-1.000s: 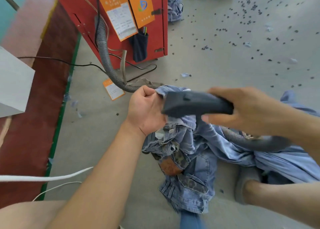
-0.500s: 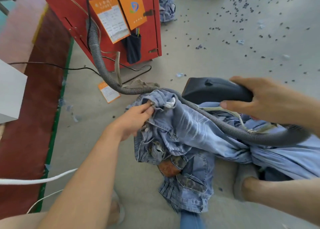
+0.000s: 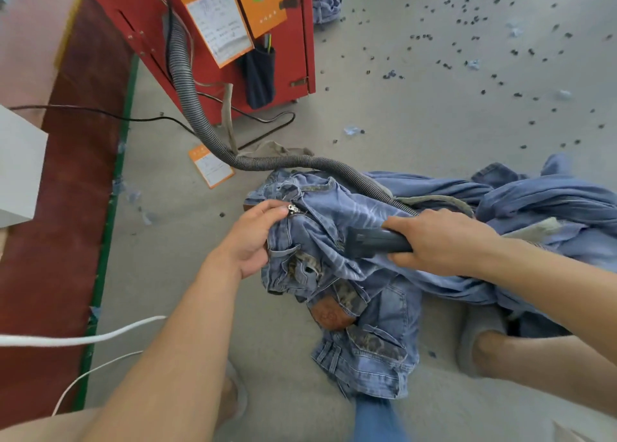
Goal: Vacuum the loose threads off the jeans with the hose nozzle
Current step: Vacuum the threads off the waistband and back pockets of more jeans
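We have the jeans (image 3: 334, 241) bunched on the floor (image 3: 417, 124) in front of us, waistband and zip toward our left, legs trailing off to the right. Our left hand (image 3: 253, 238) pinches the fabric beside the zip, fingers closed on the denim. Our right hand (image 3: 440, 241) is wrapped around the nozzle (image 3: 377, 241), whose mouth sits against the cloth near the front pocket. The ribbed hose (image 3: 207, 131) runs from the red machine (image 3: 217, 24) across the jeans to our right hand. We judge the main risk is suction gulping loose denim into the nozzle if the left hand lets the cloth go slack. The hose lying over the legs could also drag them.
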`<action>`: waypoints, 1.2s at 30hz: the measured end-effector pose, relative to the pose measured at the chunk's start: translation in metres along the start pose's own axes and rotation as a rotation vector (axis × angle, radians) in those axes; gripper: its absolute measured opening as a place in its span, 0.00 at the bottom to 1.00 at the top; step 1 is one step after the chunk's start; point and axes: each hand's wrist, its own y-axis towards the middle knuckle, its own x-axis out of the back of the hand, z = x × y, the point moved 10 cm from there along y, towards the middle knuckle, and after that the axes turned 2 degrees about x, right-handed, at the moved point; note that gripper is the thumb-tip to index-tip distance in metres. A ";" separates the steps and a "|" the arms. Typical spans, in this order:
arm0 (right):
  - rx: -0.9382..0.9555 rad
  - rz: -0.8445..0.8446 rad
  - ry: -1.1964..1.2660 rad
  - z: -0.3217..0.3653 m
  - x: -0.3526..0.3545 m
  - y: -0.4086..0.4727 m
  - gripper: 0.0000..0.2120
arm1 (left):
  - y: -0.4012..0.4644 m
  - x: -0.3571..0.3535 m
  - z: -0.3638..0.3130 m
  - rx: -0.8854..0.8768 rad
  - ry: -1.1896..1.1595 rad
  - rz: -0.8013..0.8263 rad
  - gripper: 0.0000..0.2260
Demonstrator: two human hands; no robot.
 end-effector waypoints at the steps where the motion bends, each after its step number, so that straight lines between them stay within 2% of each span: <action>1: 0.011 -0.010 0.032 0.007 0.001 0.005 0.16 | 0.000 0.002 -0.003 -0.015 -0.003 -0.009 0.07; 4: 0.050 -0.194 0.191 0.022 0.030 0.009 0.14 | 0.000 0.012 -0.007 -0.044 -0.041 -0.064 0.08; 7: 0.033 -0.362 0.367 0.007 0.066 -0.001 0.12 | -0.001 0.015 -0.007 -0.044 -0.074 -0.063 0.07; 9: -0.011 -0.318 0.349 -0.013 0.072 -0.012 0.11 | -0.001 0.015 -0.005 -0.031 -0.110 -0.052 0.07; 11: -0.039 -0.198 0.231 -0.025 0.059 -0.021 0.12 | -0.001 0.013 -0.003 -0.020 -0.141 -0.050 0.07; 13: -0.025 -0.084 0.143 -0.017 0.034 -0.022 0.17 | -0.001 0.012 -0.002 -0.013 -0.167 -0.057 0.07; 15: 0.012 -0.050 0.125 0.006 0.013 -0.015 0.18 | -0.002 0.013 0.000 -0.011 -0.186 -0.067 0.08; 17: 0.047 -0.147 0.180 0.024 0.010 -0.005 0.18 | -0.004 0.013 0.000 -0.010 -0.202 -0.067 0.09; 19: 0.059 -0.319 0.292 0.028 0.025 -0.007 0.18 | -0.006 0.014 0.000 -0.004 -0.209 -0.070 0.10; 21: 0.051 -0.457 0.352 0.013 0.043 -0.018 0.18 | -0.006 0.014 -0.002 -0.002 -0.218 -0.074 0.11; 22: 0.033 -0.470 0.344 0.000 0.048 -0.023 0.18 | -0.007 0.014 -0.002 0.001 -0.225 -0.074 0.11; 23: 0.014 -0.437 0.315 -0.012 0.048 -0.028 0.17 | -0.007 0.014 -0.003 0.004 -0.233 -0.075 0.11; 26: -0.022 -0.187 0.150 -0.029 0.019 -0.032 0.17 | -0.008 0.012 -0.003 0.018 -0.245 -0.059 0.10; 28: -0.011 -0.058 0.120 -0.014 -0.004 -0.027 0.16 | -0.009 0.011 -0.002 0.021 -0.244 -0.053 0.09; 29: 0.021 -0.055 0.133 -0.001 -0.010 -0.022 0.16 | -0.010 0.012 -0.002 0.017 -0.243 -0.058 0.09; 31: 0.074 -0.149 0.216 0.018 -0.001 -0.010 0.18 | -0.010 0.014 -0.003 0.007 -0.234 -0.073 0.09; 34: 0.075 -0.377 0.364 0.012 0.034 -0.012 0.21 | -0.010 0.016 -0.004 -0.001 -0.210 -0.082 0.09; 36: 0.032 -0.419 0.353 -0.007 0.045 -0.023 0.22 | -0.011 0.016 -0.005 -0.006 -0.192 -0.091 0.08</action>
